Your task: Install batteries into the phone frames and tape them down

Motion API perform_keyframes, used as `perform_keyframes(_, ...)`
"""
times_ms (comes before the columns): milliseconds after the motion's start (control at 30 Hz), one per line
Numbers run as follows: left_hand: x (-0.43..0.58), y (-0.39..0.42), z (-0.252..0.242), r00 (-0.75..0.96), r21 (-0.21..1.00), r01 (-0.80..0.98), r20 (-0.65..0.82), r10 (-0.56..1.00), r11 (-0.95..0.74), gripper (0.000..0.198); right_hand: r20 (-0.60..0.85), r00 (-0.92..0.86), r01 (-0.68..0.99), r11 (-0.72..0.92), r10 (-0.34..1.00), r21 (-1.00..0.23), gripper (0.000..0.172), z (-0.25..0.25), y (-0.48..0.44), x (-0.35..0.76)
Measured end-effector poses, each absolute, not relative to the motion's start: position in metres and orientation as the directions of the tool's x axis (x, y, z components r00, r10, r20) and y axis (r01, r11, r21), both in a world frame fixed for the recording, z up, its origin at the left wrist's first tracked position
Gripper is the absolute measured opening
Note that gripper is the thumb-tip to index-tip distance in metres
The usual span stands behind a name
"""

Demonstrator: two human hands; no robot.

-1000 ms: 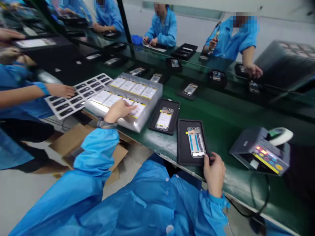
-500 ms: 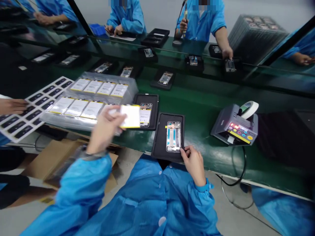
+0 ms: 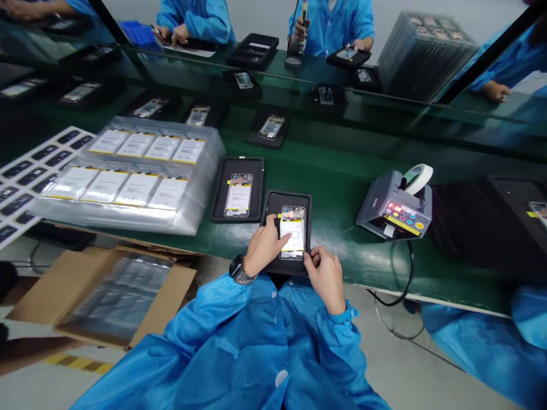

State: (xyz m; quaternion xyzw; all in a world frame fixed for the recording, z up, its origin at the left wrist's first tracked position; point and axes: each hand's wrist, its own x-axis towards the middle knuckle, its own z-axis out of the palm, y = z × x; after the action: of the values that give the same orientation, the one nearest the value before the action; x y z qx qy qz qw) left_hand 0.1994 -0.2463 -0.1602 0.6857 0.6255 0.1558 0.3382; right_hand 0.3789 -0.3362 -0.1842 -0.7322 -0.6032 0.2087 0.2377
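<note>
White pack [image 3: 292,234] has moved: ~½ s ago it was up in the air in the left hand [image 3: 263,246], now it's down over the phone frame [image 3: 293,212] in the near tray [image 3: 273,205].

Nearest, floor at left: open cardboard box [image 3: 128,296] w/ clear plastic inside.

At the tabletop's [image 3: 325,171] near edge, the person's left hand has its thumb on the pack, index by the tray's left rim; can't tell if the grip is pinching or just pressing. Right hand's [image 3: 325,274] grip is closed on the tray's right rim, thumb by the frame's corner, prob. so the tray won't skid. Tray sits close to the body, presumably for a straight look down.

Just beyond, left: 2nd tray [image 3: 220,196], its frame w/ a pack in it. Further left, clear tray stack [image 3: 209,171] w/ packs in rows, likely there for a short left-hand reach. Right: tape dispenser [image 3: 395,205], apart from the trays, prob. to leave elbow room.

Far: more black trays w/ frames, e.g. one at centre [image 3: 256,131]; past the glass, co-worker's hand [image 3: 301,29] holds an upright tool [image 3: 304,12].
</note>
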Motion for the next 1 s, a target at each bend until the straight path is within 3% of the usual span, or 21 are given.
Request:
perform_keyframes(67,0.197,-0.244,-0.16,0.18,0.716,0.693,-0.286,0.941,0.085,0.056,-0.013,0.175,0.782,-0.147,0.984,-0.606,0.023,-0.185,-0.336,0.379)
perform_keyframes(167,0.194,-0.239,-0.164,0.232,0.842,0.455,-0.428,0.874,0.292,0.045,0.004,0.166,0.785,-0.129,0.986,-0.606,0.021,-0.186,-0.336,0.379)
perform_keyframes(300,0.193,-0.231,-0.163,0.287,0.842,0.264,-0.533,0.796,0.469,0.039,-0.003,0.152,0.79,-0.123,0.988,-0.601,0.021,-0.187,-0.335,0.38)
perform_keyframes(433,0.196,-0.224,-0.155,0.276,0.873,0.286,-0.471,0.838,0.396,0.033,0.009,0.142,0.787,-0.107,0.99,-0.608,0.022,-0.187,-0.335,0.381)
perform_keyframes(567,0.201,-0.213,-0.149,0.316,0.836,0.291,-0.544,0.777,0.466,0.024,0.021,0.143,0.788,-0.101,0.989,-0.607,0.024,-0.188,-0.335,0.381)
perform_keyframes(667,0.205,-0.208,-0.145,0.328,0.848,0.351,-0.509,0.796,0.398,0.019,0.026,0.148,0.78,-0.1,0.989,-0.617,0.024,-0.19,-0.336,0.381)
perform_keyframes(867,0.208,-0.215,-0.14,0.289,0.837,0.395,-0.504,0.814,0.379,0.034,0.04,0.148,0.771,-0.09,0.988,-0.631,0.022,-0.192,-0.336,0.381)
perform_keyframes(1000,0.208,-0.214,-0.138,0.353,0.839,0.334,-0.534,0.768,0.429,0.019,0.054,0.155,0.77,-0.087,0.986,-0.632,0.023,-0.192,-0.336,0.382)
